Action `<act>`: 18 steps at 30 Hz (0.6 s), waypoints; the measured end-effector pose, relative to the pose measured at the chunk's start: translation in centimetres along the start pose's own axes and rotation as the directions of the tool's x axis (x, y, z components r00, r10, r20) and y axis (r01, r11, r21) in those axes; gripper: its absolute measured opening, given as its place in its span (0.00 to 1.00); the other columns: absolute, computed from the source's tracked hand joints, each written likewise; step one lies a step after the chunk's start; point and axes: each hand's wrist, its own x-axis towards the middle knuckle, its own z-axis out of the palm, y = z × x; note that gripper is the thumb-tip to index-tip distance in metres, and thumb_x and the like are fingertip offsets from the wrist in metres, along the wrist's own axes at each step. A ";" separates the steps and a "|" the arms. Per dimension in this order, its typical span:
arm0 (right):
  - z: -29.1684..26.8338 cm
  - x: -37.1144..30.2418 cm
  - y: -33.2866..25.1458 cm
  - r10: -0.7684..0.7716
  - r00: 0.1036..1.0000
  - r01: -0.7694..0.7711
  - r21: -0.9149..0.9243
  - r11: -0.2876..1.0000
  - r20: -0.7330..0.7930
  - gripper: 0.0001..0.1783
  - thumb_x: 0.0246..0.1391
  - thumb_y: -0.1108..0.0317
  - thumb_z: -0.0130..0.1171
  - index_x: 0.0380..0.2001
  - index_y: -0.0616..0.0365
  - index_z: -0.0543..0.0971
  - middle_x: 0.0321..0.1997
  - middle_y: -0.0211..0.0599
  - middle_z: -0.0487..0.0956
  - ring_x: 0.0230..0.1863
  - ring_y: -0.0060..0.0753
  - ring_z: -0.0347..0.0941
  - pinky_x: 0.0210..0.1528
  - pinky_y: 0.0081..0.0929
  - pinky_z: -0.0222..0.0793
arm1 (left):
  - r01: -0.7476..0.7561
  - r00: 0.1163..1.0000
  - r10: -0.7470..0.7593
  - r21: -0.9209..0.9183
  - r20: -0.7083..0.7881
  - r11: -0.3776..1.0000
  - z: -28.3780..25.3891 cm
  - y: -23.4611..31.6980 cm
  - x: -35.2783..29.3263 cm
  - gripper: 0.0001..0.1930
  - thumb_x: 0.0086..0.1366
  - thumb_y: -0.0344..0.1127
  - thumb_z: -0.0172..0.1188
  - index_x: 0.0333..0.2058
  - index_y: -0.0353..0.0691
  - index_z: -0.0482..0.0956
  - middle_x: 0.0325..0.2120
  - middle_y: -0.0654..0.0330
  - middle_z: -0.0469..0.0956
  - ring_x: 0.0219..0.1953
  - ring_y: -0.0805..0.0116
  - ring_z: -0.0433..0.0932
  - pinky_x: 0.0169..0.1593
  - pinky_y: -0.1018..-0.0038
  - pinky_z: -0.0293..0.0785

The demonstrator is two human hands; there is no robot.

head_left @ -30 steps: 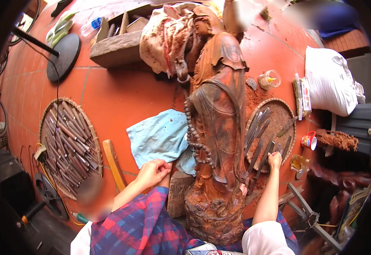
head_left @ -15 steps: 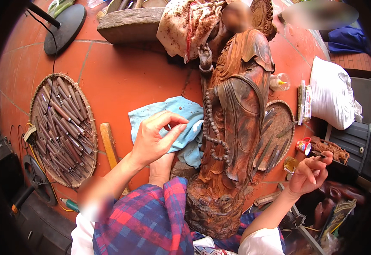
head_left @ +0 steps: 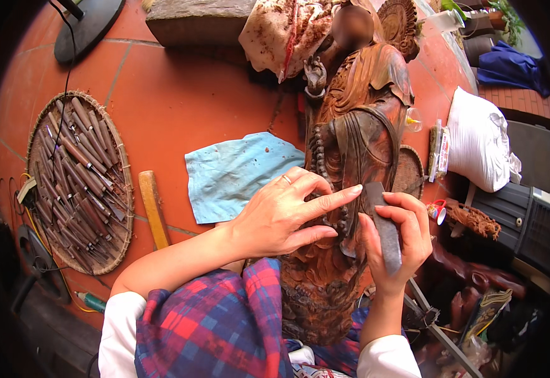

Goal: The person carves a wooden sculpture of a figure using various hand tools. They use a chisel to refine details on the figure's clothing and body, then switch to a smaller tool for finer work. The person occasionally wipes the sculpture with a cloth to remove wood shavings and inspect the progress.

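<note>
A carved wooden statue with a bead string and draped robe leans upright in front of me. My right hand grips a flat dark-grey bar that looks like a whetstone or flat file, held over the statue's lower robe. My left hand, with a ring on one finger, is over the bead string. Its fingers are apart, and the index fingertip reaches the bar's upper edge; whether it touches cannot be made out. Beyond the left forearm, a light blue cloth lies on the tiled floor.
On the left, a round woven tray holds many wooden-handled carving tools beside a wooden mallet. Another woven tray is partly behind the statue. To the right are a white sack, a red cup and a grey case.
My right hand has come in from the far right to the statue, the grey bar now plainly visible in it. My left hand has moved right and extended its index finger toward the bar.
</note>
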 end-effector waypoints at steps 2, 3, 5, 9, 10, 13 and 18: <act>0.8 0.0 -0.3 0.031 0.999 -0.030 0.080 0.996 -0.017 0.14 0.40 0.77 0.73 0.26 0.62 0.75 0.39 0.46 0.80 0.37 0.41 0.79 0.39 0.32 0.76 | -0.022 0.999 0.022 -0.007 0.036 1.000 0.2 -0.3 0.2 0.37 0.56 0.44 0.69 0.64 0.51 0.68 0.44 0.58 0.73 0.44 0.57 0.71 0.51 0.63 0.69; 1.1 0.2 -0.4 0.046 0.999 -0.043 0.121 0.992 -0.021 0.14 0.40 0.77 0.72 0.24 0.62 0.73 0.39 0.46 0.80 0.37 0.41 0.79 0.38 0.31 0.76 | -0.026 0.999 0.027 -0.013 0.026 1.000 0.3 -0.3 0.2 0.37 0.56 0.44 0.69 0.64 0.51 0.68 0.44 0.58 0.73 0.44 0.57 0.71 0.51 0.63 0.69; 1.4 0.9 -0.2 -0.030 0.999 0.032 0.072 0.997 -0.030 0.15 0.42 0.78 0.70 0.22 0.62 0.70 0.36 0.47 0.80 0.33 0.41 0.79 0.33 0.31 0.75 | -0.039 0.999 0.040 -0.028 0.014 0.999 0.5 -0.5 0.3 0.37 0.55 0.44 0.69 0.64 0.50 0.68 0.44 0.57 0.73 0.44 0.56 0.71 0.50 0.62 0.70; 2.7 2.5 0.5 -0.139 0.988 0.141 0.025 0.990 -0.061 0.14 0.41 0.78 0.69 0.22 0.63 0.71 0.31 0.44 0.79 0.28 0.40 0.76 0.30 0.30 0.73 | -0.031 0.999 0.027 -0.109 -0.038 0.994 0.5 -1.5 1.1 0.37 0.55 0.41 0.68 0.65 0.51 0.67 0.40 0.56 0.72 0.41 0.55 0.71 0.47 0.62 0.70; 3.1 3.1 0.6 -0.141 0.988 0.144 0.028 0.989 -0.067 0.13 0.42 0.78 0.68 0.22 0.63 0.71 0.31 0.43 0.78 0.28 0.40 0.76 0.30 0.29 0.72 | -0.025 0.999 0.019 -0.112 -0.050 0.993 0.3 -1.9 1.5 0.37 0.55 0.41 0.68 0.65 0.51 0.67 0.40 0.56 0.72 0.41 0.55 0.71 0.47 0.62 0.70; 3.9 3.7 0.7 -0.121 0.990 0.125 0.051 0.991 -0.068 0.11 0.42 0.80 0.66 0.21 0.63 0.71 0.29 0.43 0.77 0.29 0.41 0.75 0.31 0.30 0.72 | -0.022 0.999 0.017 -0.101 -0.052 0.995 0.6 -2.2 1.5 0.38 0.54 0.39 0.69 0.64 0.51 0.67 0.41 0.57 0.71 0.42 0.55 0.71 0.47 0.63 0.71; 3.3 3.5 -0.4 -0.116 0.993 0.116 -0.002 0.993 -0.014 0.11 0.42 0.80 0.65 0.19 0.63 0.70 0.26 0.42 0.74 0.27 0.42 0.73 0.30 0.33 0.69 | 0.004 0.999 -0.008 -0.100 -0.035 0.995 0.2 -1.3 0.8 0.39 0.53 0.38 0.69 0.65 0.51 0.66 0.41 0.57 0.71 0.42 0.55 0.73 0.47 0.63 0.72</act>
